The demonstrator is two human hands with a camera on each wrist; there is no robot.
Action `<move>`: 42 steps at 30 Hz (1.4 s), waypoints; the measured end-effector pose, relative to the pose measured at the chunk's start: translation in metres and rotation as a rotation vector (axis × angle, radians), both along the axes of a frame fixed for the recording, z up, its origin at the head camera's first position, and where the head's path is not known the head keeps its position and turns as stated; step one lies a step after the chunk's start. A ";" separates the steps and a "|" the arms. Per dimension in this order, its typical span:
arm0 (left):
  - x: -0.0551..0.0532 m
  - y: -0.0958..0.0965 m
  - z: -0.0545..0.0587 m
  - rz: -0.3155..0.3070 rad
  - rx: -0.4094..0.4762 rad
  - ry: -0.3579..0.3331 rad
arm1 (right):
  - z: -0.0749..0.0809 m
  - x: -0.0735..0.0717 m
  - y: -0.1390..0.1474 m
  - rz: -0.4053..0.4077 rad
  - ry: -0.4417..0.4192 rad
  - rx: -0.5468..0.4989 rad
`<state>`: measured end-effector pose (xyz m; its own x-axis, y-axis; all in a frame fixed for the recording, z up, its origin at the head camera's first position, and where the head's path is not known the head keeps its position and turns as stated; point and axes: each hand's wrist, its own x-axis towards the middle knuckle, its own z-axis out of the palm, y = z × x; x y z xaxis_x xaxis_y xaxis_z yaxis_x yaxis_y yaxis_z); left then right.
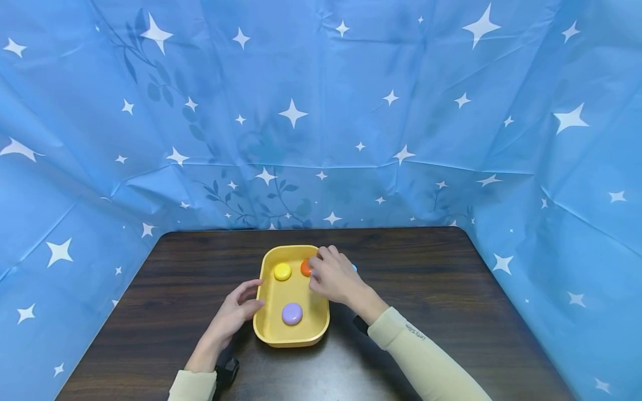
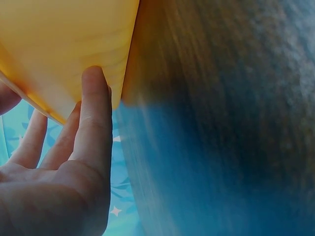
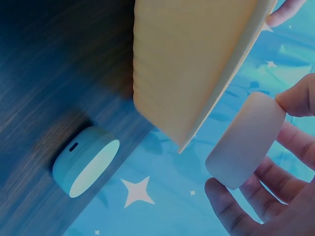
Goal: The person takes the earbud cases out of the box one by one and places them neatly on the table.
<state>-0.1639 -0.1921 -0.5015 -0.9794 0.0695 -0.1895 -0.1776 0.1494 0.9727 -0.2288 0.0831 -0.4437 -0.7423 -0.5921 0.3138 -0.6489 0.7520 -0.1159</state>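
The fingers of the right hand [image 1: 335,277] are pinching a pale disc [image 3: 246,140] near the right rim of the yellow tray [image 1: 290,292], while the left hand [image 1: 234,313], fingers loosely spread, is touching its left side. The person is seemingly moving the disc, probably needing a steady grip clear of the rim next; lettering [image 1: 415,332] on the right sleeve [image 1: 433,359] is proving unreadable.

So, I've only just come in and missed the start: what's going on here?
A person's right hand holds a pale round piece at the right side of a yellow tray. The left hand touches the tray's left side. In the tray lie a yellow disc, an orange disc partly hidden by the right hand, and a purple disc nearest the person. A blue disc sits on the dark table to the tray's right.
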 end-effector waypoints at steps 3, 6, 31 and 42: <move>0.000 0.000 0.000 0.003 -0.003 0.000 | -0.001 -0.001 0.004 -0.015 0.005 0.005; 0.001 0.000 0.001 0.004 -0.009 -0.005 | -0.002 -0.002 0.007 -0.026 0.006 0.007; 0.001 0.000 0.002 -0.001 -0.003 -0.009 | -0.006 -0.009 0.032 -0.090 -0.008 -0.010; 0.000 0.000 0.003 -0.004 0.000 -0.011 | -0.007 -0.014 0.043 -0.120 -0.021 -0.055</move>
<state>-0.1640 -0.1918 -0.4982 -0.9770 0.0729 -0.2004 -0.1878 0.1506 0.9706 -0.2424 0.1256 -0.4505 -0.8133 -0.4813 0.3271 -0.5520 0.8159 -0.1720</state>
